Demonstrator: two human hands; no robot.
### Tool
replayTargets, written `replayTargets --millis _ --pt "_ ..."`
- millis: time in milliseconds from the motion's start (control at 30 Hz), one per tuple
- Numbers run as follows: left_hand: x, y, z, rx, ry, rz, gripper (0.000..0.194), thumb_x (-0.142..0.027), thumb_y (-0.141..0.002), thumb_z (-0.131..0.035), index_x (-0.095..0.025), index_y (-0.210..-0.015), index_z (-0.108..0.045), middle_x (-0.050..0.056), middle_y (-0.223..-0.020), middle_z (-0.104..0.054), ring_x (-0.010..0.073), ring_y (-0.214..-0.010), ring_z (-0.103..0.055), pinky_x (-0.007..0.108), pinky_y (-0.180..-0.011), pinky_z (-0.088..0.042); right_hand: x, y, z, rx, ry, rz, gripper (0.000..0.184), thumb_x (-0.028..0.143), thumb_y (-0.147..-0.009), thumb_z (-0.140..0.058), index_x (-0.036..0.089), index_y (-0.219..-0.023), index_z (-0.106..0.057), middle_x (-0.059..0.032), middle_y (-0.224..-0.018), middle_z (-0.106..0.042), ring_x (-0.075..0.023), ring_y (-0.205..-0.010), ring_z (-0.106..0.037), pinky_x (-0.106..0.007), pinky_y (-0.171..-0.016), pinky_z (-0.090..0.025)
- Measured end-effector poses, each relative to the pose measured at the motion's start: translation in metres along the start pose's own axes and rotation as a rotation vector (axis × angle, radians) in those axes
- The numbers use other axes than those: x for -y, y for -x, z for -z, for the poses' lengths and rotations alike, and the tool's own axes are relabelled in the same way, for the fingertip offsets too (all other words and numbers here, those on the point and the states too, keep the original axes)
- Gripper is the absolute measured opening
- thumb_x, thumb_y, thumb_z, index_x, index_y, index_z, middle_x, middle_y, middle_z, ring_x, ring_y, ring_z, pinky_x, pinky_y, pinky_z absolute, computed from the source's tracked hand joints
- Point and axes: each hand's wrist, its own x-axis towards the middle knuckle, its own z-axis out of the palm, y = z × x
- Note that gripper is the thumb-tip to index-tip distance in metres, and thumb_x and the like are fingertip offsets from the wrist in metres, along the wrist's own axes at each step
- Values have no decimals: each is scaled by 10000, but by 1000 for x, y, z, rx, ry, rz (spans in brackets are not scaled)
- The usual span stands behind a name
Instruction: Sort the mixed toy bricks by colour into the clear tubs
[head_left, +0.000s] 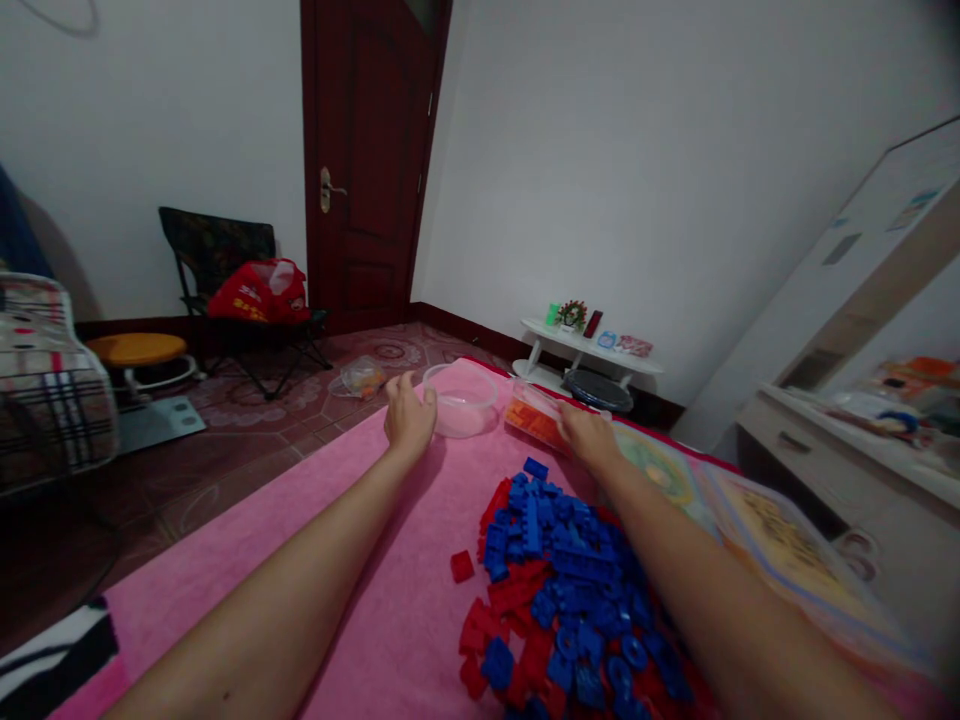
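At the far edge of the pink cloth point(390, 600), my left hand point(410, 418) is against the left side of a clear round plastic bowl point(466, 425), its fingers curled at the wall. The bowl stands upright and looks to have nothing in it. My right hand point(589, 435) grips a clear plastic container point(534, 415) with orange pieces inside, just right of the bowl. Between my forearms lies a heap of blue building blocks point(577, 560) and red building blocks point(517, 590). One red block point(462, 566) sits apart on the left.
Flat clear boxes, one with a blue rim point(787, 540), lie along the right side. Beyond the cloth are a low white shelf point(592, 345), a folding chair point(217, 245) with a red bag point(259, 292), a yellow stool point(136, 349) and a drawer cabinet point(810, 440).
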Motion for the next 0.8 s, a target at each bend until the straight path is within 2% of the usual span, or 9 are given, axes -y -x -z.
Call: replayTargets --millis 100,133,200,300,400,567,633,700,800 --pt "-15 8 6 -164 -28 -162 422 -208 -809 -497 -198 -1230 -495 135 -1377 -381 270 -1231 -448 408 -1009 -394 5 0 7 -29 7 -21 369 269 -948 -305 137 -1212 -527 -158 -1045 -670 -237 -956 -638 -310 -798 -439" --pt "-20 12 7 -190 -18 -232 413 -169 -801 -487 -204 -1212 -514 119 -1378 -383 255 -1222 -454 386 -1003 -402 6 0 9 -42 8 -28 368 278 -952 -297 140 -1185 -547 -154 -1024 -677 -234 -943 -643 -303 -788 -441" --pt "-29 20 7 -164 34 -357 394 -125 -802 -453 -206 -1176 -546 97 -1379 -389 229 -1187 -481 346 -967 -431 5 0 14 -71 10 -54 364 274 -955 -287 136 -1129 -575 -155 -974 -686 -234 -907 -653 -299 -764 -443" --pt "-38 34 -2 -11 106 -518 365 -101 -812 -408 -201 -1118 -580 74 -1301 -484 196 -1123 -518 315 -940 -447 -1 -1 22 -131 23 -119 385 262 -961 -250 119 -1107 -576 -168 -926 -688 -245 -856 -661 -308 -726 -443" --pt "-47 47 -18 185 45 -626 369 -118 -798 -434 -189 -1124 -591 74 -1171 -587 214 -1116 -512 344 -994 -403 -11 0 33 -212 17 -175 390 258 -961 -242 120 -1124 -568 -163 -904 -689 -242 -818 -660 -299 -683 -432" --pt "-61 52 -54 559 -214 -655 477 -147 -766 -490 -204 -1236 -552 110 -1218 -575 271 -1109 -535 380 -952 -413 -30 5 53 -414 -110 -289 368 268 -933 -306 114 -1039 -623 -162 -832 -685 -249 -768 -642 -313 -678 -417" --pt "-63 47 -66 625 -269 -634 420 -143 -754 -506 -182 -1161 -605 140 -1129 -613 308 -1048 -570 419 -923 -417 -42 8 58 -504 -309 -370 351 261 -907 -335 106 -948 -647 -165 -826 -685 -252 -795 -635 -327 -724 -424" --pt "-63 39 -75 641 -289 -629 314 -145 -751 -521 -134 -1032 -662 171 -1013 -641 345 -984 -593 458 -899 -416 -56 13 59 -593 -656 -482 290 247 -858 -396 121 -796 -650 -145 -782 -685 -237 -787 -631 -326 -752 -438" --pt "-64 30 -84 649 -338 -641 205 -145 -763 -520 -86 -859 -691 196 -905 -649 370 -940 -605 469 -875 -417 -74 25 51 -691 -1111 -641 183 211 -773 -462 163 -642 -580 -88 -648 -651 -206 -679 -625 -313 -663 -486"
